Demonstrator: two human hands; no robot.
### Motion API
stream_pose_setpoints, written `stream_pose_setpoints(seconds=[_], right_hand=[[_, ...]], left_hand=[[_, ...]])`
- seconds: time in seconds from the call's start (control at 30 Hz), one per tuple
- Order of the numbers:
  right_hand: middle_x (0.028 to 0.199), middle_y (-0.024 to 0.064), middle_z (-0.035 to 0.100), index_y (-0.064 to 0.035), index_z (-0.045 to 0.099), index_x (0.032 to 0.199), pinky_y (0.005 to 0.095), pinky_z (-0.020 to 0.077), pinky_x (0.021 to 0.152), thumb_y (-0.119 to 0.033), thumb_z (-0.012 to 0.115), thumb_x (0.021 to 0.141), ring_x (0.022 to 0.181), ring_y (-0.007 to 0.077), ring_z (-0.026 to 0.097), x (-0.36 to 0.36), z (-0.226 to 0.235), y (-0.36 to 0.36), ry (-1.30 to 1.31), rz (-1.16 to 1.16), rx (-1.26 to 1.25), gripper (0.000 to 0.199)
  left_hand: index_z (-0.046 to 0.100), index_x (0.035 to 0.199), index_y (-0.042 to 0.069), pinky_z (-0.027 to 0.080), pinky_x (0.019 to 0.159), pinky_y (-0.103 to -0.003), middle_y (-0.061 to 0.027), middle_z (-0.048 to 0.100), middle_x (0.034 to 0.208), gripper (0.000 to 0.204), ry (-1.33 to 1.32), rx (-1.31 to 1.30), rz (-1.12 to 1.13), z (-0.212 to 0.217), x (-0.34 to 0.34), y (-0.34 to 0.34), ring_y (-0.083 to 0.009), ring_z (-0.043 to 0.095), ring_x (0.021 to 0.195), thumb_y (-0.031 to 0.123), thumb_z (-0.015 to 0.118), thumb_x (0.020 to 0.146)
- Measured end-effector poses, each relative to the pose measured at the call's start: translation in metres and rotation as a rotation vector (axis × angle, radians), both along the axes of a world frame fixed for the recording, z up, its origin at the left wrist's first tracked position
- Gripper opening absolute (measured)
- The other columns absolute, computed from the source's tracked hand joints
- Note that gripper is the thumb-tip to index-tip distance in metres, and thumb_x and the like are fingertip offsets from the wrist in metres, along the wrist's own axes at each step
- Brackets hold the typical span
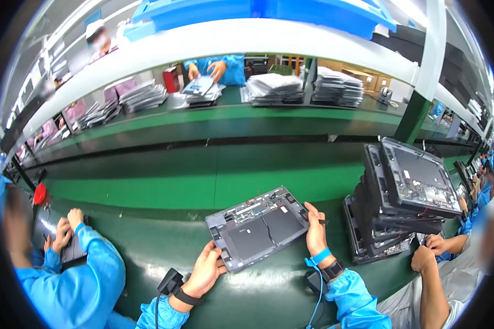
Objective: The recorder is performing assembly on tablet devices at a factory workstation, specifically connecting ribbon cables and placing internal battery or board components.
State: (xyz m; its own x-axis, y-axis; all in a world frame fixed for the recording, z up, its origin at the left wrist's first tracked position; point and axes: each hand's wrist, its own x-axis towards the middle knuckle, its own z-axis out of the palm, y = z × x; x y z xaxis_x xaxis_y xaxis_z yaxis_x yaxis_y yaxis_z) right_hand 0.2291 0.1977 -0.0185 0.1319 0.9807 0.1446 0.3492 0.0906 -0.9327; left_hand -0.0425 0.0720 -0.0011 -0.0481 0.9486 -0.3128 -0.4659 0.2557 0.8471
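Between my two hands is an opened tablet housing (258,227), dark grey, with flat black battery packs and a strip of circuit board along its far edge. It is tilted, held over the green bench. My left hand (206,268) pinches its near left corner, thumb on top. My right hand (315,230) grips the right edge, fingers at the far right corner. A black strap with a small box is on my left wrist. My right wrist carries a blue band with a cord and a black strap.
A tall, uneven stack of similar housings (389,197) stands to the right. Co-workers' hands (65,233) work on a device at left, and others' hands (425,252) at right. Beyond, a shelf (230,118) bears paper-like stacks (271,88); a blue bin (258,16) sits above.
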Motion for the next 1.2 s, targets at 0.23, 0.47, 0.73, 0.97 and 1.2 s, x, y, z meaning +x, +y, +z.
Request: stream_pose_setpoints(seconds=[0.23,0.47,0.73,0.97,1.2], right_hand=[[0.144,0.0179,0.047,-0.0002,0.050,0.138,0.0385,0.0309,0.114,-0.030,0.034,0.106,0.133,0.0313,0.044,0.000,-0.006,-0.047,0.008,0.084,0.272,0.047],[0.123,0.0158,0.060,-0.0015,0.062,0.125,0.0393,0.0415,0.103,-0.038,0.032,0.105,0.116,0.0291,0.056,0.015,-0.023,-0.102,-0.001,0.368,0.122,0.051],[0.107,0.0099,0.060,-0.0028,0.065,0.112,0.0330,0.0450,0.094,-0.034,0.037,0.106,0.104,0.0226,0.058,0.005,-0.028,-0.097,0.041,0.403,0.118,0.042],[0.096,0.0122,0.061,-0.0003,0.067,0.096,0.0339,0.0473,0.086,-0.024,0.047,0.103,0.094,0.0222,0.060,0.008,-0.031,-0.085,0.089,0.392,0.185,0.032],[0.099,0.0115,0.053,0.0000,0.057,0.103,0.0348,0.0418,0.091,-0.027,0.034,0.106,0.098,0.0254,0.053,0.013,-0.019,-0.084,0.056,0.507,0.090,0.036]], left_hand=[[0.043,0.133,-0.001,0.064,0.068,-0.052,-0.0135,0.052,0.122,0.042,0.098,0.086,0.099,0.009,-0.016,0.027,-0.0289,0.063,0.107,0.025,0.050,0.101],[0.049,0.133,-0.001,0.064,0.060,-0.047,-0.0116,0.059,0.114,0.046,0.374,0.210,0.216,-0.007,-0.090,0.158,-0.0276,0.067,0.092,0.032,0.049,0.101],[0.056,0.123,-0.006,0.042,0.101,-0.037,-0.0191,0.062,0.120,0.039,1.308,0.461,0.466,-0.025,-0.162,0.202,-0.0301,0.057,0.113,0.025,0.055,0.098],[0.056,0.108,-0.002,0.042,0.090,-0.027,-0.0073,0.057,0.101,0.021,0.584,0.772,0.176,0.013,0.013,0.184,-0.0164,0.054,0.096,0.016,0.050,0.101],[0.057,0.110,-0.002,0.043,0.091,-0.028,-0.0076,0.058,0.103,0.021,0.432,0.730,0.127,-0.019,0.032,0.129,-0.0171,0.055,0.097,0.015,0.049,0.101]])
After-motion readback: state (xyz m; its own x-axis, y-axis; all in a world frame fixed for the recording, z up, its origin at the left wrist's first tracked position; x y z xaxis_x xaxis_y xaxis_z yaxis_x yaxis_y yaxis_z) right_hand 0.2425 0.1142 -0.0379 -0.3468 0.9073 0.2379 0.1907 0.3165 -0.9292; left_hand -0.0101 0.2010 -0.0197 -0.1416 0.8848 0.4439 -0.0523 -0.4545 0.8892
